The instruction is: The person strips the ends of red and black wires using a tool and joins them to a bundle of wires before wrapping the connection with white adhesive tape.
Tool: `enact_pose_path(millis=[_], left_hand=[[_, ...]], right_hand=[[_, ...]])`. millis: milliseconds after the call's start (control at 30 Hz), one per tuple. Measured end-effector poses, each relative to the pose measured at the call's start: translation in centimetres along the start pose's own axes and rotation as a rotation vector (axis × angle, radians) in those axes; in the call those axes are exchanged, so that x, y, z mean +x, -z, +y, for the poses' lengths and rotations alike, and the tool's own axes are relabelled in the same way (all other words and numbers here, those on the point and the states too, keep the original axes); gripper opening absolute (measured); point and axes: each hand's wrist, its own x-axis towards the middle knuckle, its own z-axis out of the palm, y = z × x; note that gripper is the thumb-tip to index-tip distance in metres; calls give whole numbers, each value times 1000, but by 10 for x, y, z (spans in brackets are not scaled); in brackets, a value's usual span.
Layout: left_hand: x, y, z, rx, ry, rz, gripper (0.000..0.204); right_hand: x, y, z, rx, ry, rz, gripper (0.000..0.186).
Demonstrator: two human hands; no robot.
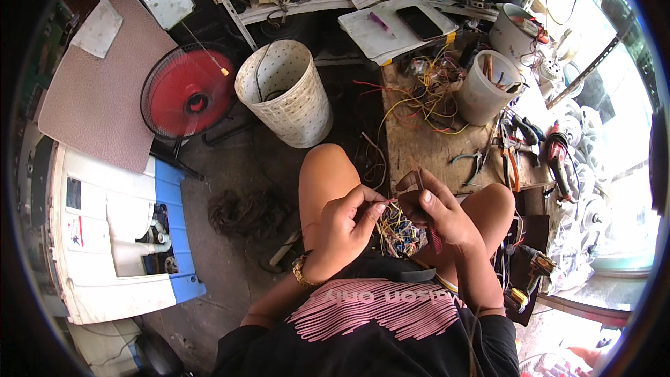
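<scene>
My left hand (pixel 349 218) is closed, with thumb and forefinger pinching the end of a thin red wire (pixel 389 201). Close beside it on the right, my right hand (pixel 445 213) wraps round a slim tool with a dark red handle (pixel 435 241). The tool's narrow upper part shows between the fingers; its exact kind is not clear. Where the wire meets the right hand's fingers is too small to make out. Below both hands, between my thighs, lies a tangled bundle of multicoloured wires (pixel 399 232).
On the wooden bench (pixel 412 143) at right are loose wires (pixel 429 91), a translucent tub (pixel 481 98), pliers (pixel 473 166) and a red-handled tool (pixel 557 150). A speckled bin (pixel 296 108), a red fan (pixel 185 94) and a white-blue appliance (pixel 118 237) stand on the left.
</scene>
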Motion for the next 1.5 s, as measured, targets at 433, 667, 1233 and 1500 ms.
enact_pose_path(millis=[433, 667, 1233, 1500], left_hand=[[2, 7, -2, 163, -139, 26, 8], [6, 1, -9, 108, -263, 169, 13], [-6, -11, -20, -301, -103, 185, 10], [-4, -12, -26, -494, 145, 196, 14]], right_hand=[[12, -4, -9, -205, -38, -147, 15], [11, -9, 4, 66, -113, -146, 17], [14, -33, 25, -168, 164, 62, 18], [18, -30, 28, 50, 61, 76, 17]])
